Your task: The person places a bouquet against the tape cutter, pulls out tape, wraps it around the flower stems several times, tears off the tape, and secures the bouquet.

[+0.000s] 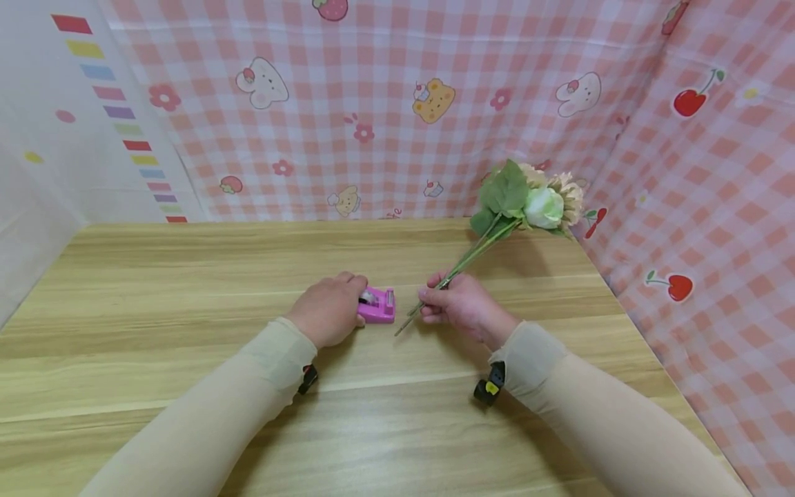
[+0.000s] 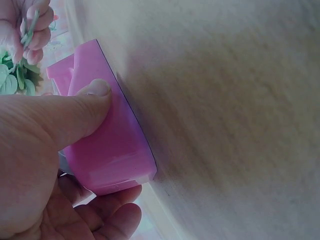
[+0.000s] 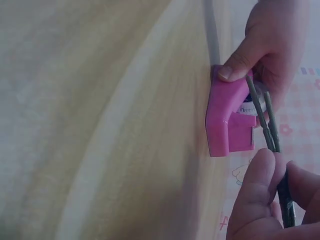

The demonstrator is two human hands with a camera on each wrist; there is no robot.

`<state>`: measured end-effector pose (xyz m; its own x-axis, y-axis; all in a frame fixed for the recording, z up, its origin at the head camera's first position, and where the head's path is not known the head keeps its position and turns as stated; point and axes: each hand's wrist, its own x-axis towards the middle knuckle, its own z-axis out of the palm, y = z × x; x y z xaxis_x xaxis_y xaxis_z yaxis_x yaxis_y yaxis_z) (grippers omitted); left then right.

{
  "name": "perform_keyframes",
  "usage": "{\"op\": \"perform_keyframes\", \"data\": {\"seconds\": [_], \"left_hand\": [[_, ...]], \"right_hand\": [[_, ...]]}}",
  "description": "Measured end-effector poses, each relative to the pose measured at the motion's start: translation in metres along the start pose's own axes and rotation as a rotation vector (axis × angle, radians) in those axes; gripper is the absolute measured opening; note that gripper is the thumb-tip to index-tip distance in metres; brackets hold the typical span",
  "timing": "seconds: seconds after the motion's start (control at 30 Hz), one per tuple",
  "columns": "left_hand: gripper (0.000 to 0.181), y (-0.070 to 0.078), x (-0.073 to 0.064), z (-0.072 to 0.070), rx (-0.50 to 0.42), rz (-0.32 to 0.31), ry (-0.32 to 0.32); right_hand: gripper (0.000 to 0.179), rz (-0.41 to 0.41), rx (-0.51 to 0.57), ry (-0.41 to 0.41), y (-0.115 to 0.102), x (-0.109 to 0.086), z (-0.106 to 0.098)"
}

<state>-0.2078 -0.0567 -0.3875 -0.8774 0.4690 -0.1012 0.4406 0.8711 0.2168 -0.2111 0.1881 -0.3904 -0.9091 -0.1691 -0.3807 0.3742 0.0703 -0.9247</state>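
Note:
My left hand (image 1: 328, 309) grips a pink tape dispenser (image 1: 380, 317) on the wooden table, with the thumb pressed along its near side (image 2: 102, 142). A tape roll (image 3: 246, 108) shows inside it, partly hidden by the fingers. To the right, my right hand (image 1: 468, 309) pinches the green stems (image 1: 481, 247) of a small bunch of flowers between thumb and fingers. The bunch has a pale green-white rose (image 1: 544, 208), beige blooms (image 1: 570, 197) and broad leaves (image 1: 504, 192), slanting away to the back right. Its cut stem ends (image 3: 257, 102) point toward the dispenser, close beside it.
The wood-grain table (image 1: 155, 310) spreads around both hands. A pink checked cloth (image 1: 373, 83) with cartoon prints hangs behind it, and a similar cloth (image 1: 702, 207) lines the right edge. At the left is a white panel (image 1: 37, 179). Small black cameras (image 1: 489, 385) sit under the wrists.

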Motion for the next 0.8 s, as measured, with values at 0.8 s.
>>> {"op": "perform_keyframes", "data": {"seconds": [0.8], "left_hand": [[0.067, 0.002, -0.001, -0.002, 0.009, -0.009, -0.007]], "right_hand": [[0.034, 0.099, -0.343, -0.117, 0.016, -0.029, -0.006]]}}
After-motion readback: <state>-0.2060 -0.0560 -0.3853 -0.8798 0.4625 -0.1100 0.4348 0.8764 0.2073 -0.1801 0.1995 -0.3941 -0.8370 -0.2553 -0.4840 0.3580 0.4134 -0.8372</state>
